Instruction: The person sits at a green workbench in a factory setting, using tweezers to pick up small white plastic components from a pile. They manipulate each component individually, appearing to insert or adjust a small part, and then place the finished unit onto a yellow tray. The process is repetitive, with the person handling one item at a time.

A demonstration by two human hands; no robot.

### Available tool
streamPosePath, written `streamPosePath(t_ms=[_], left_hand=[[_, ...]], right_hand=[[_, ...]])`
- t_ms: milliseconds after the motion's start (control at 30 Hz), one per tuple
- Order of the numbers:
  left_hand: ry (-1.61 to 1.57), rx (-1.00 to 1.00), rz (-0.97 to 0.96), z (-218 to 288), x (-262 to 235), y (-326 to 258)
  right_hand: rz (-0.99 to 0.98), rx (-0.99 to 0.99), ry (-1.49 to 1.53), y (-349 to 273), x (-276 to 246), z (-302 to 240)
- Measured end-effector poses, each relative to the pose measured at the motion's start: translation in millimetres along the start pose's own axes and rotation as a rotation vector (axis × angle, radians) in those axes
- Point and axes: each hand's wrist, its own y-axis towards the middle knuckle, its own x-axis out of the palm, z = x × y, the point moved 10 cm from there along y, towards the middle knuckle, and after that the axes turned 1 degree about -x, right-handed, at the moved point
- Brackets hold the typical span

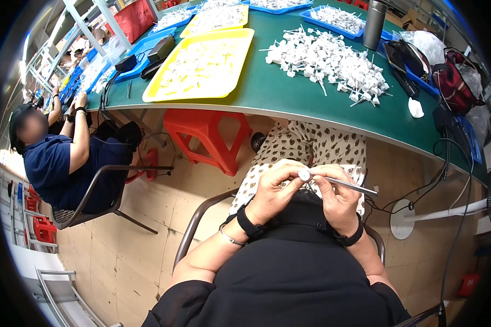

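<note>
Above my lap, my left hand (273, 192) pinches a small white part with a round face (304, 175) between thumb and fingertips. My right hand (341, 208) is closed on a slim silver metal tool (361, 189), whose free end sticks out to the right. The tool's other end lies by the white part, and my fingers partly cover it; whether the two touch I cannot tell. Both hands are close together, in front of the table edge. A loose pile of small white parts with thin stems (324, 62) lies on the green table (256, 82) beyond them.
A yellow tray of small parts (243, 65) stands at the table's left, with blue trays behind. A grey flask (374, 24) and bags (458, 82) are at the right. Below are a red stool (202, 122) and hanging cables (447, 158). A co-worker (54, 158) sits at left.
</note>
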Motion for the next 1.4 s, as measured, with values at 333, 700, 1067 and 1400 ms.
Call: streamPosePath(t_ms=[333, 700, 1067, 1400], left_hand=[[0.087, 0.041, -0.009, 7, 1, 0], [0.132, 0.078, 0.02, 7, 2, -4], [-0.057, -0.028, 0.043, 0, -1, -1], [-0.146, -0.152, -0.003, -19, 2, -6]], right_hand=[[-0.015, -0.179, -0.125, 7, 2, -27], [-0.119, -0.221, -0.237, 9, 8, -37], [0.058, 0.102, 0.157, -4, -9, 4], [0.035, 0.214, 0.267, -3, -4, 12]])
